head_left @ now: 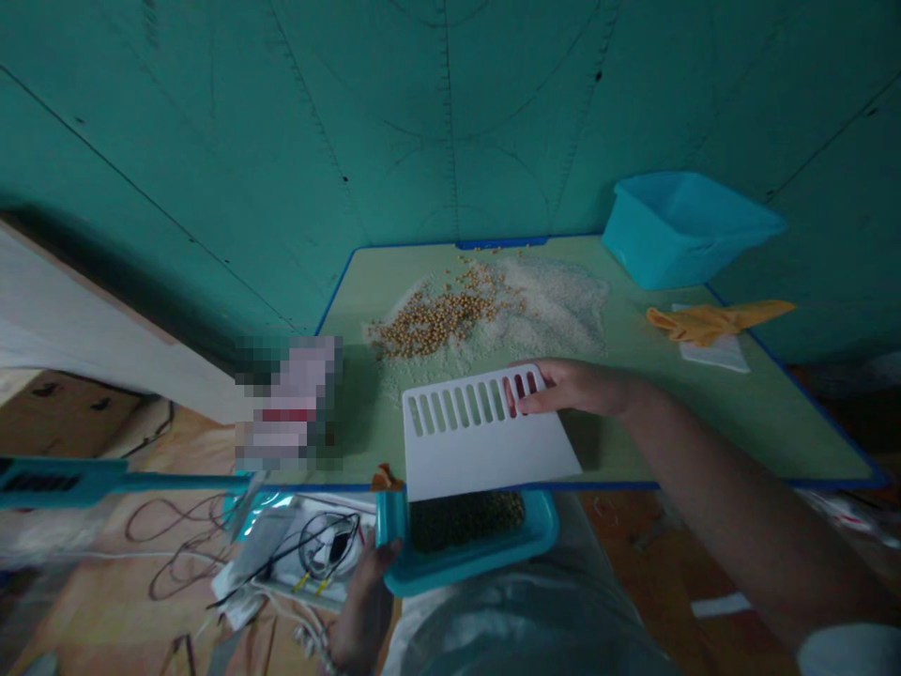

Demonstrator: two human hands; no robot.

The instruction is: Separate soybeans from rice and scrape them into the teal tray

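My right hand grips the slotted top edge of a white plastic scraper, fingers through the slots. The scraper lies tilted at the near edge of the green table, overhanging it. My left hand holds a blue tray by its left side, just below the table edge under the scraper. The tray holds dark green beans. Farther back on the table lies a mixed heap of yellow beans and white rice.
A blue tub stands at the table's far right corner. An orange cloth lies on white paper beside it. A blurred-out object sits at the table's left edge. Cables and plastic bags lie below on the left. A teal wall stands behind.
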